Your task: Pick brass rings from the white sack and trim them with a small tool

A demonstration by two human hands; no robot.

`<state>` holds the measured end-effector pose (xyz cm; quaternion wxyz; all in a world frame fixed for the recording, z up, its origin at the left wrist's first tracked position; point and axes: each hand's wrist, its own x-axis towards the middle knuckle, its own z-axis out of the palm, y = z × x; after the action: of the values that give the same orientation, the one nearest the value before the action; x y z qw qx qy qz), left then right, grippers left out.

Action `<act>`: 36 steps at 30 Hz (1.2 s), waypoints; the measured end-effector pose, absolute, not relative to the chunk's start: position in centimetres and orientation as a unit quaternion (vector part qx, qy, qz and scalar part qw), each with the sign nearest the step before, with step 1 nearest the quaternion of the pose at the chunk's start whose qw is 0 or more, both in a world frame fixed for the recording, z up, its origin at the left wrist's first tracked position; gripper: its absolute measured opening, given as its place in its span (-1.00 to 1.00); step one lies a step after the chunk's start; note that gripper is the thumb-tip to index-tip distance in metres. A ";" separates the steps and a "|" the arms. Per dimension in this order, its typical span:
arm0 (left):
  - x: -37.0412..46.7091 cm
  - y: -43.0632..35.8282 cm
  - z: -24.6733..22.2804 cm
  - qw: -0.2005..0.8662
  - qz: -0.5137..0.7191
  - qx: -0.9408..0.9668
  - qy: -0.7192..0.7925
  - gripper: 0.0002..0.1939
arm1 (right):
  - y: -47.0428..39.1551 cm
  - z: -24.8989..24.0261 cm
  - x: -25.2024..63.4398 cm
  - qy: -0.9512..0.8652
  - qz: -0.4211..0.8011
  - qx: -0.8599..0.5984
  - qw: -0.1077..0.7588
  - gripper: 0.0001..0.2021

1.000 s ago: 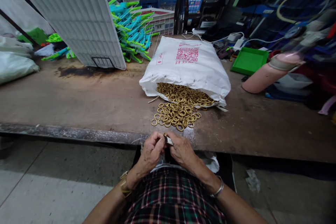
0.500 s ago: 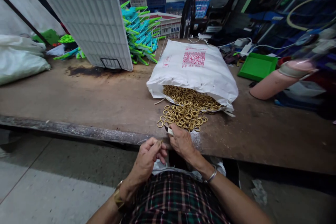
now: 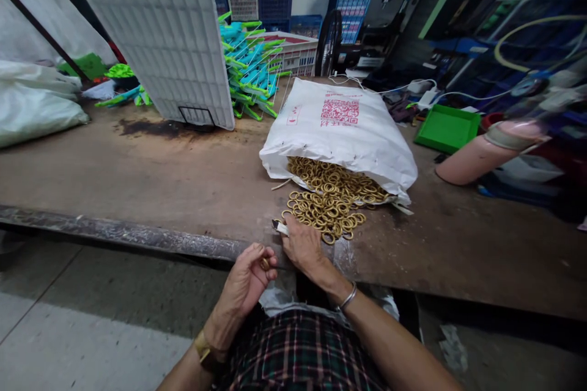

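My left hand (image 3: 251, 276) is closed on a small brass-coloured ring (image 3: 265, 264), pinched between its fingers in front of the table edge. To its right, my right hand (image 3: 303, 247) holds a small white tool (image 3: 280, 228) with a dark tip, pointing left. Beyond the right hand lies a loose pile of gold rings (image 3: 323, 211), with the hand at its near left edge. The pile spills from the open mouth of a white sack (image 3: 339, 128) printed with a red square code. More rings show inside the sack.
A grey ribbed panel (image 3: 160, 36) stands on the brown table (image 3: 114, 189), with green and blue plastic parts (image 3: 257, 73) behind it. At the right are a green tray (image 3: 447, 128) and a pink bottle (image 3: 477, 156). A white bag (image 3: 39, 107) lies at the left.
My left hand has moved slightly left and turned, so the ring shows more clearly. My right hand has shifted left with the white tool. The view has tilted up a little.
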<state>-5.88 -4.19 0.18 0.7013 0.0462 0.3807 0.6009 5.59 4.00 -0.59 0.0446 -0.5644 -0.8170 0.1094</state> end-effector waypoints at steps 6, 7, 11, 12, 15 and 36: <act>-6.4 -3.9 0.3 0.699 0.603 0.026 0.383 -0.69 | 4.1 -0.5 5.2 -0.810 0.107 -0.576 0.026 -0.76; -6.4 -3.9 0.4 0.698 0.605 0.021 0.381 -0.67 | 4.1 -0.4 5.0 -0.813 0.106 -0.572 0.021 -0.77; -6.5 -3.8 0.4 0.695 0.610 0.024 0.380 -0.57 | 4.1 -0.3 4.4 -0.823 0.099 -0.559 0.019 -0.84; -6.5 -3.8 0.4 0.693 0.610 0.030 0.383 -0.56 | 4.1 -0.3 4.3 -0.824 0.098 -0.557 0.020 -0.85; -6.6 -3.6 0.3 0.679 0.603 0.056 0.414 -0.61 | 4.1 -0.2 4.2 -0.825 0.098 -0.556 0.026 -0.83; -4.7 -3.2 0.7 0.442 0.536 0.382 0.610 -0.79 | 2.5 0.1 7.4 -0.762 0.403 -0.435 0.261 -0.94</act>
<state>-4.71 -3.16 0.75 0.4417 0.3822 0.6097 0.5358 7.37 2.51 0.11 0.2612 -0.4348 -0.7619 0.4026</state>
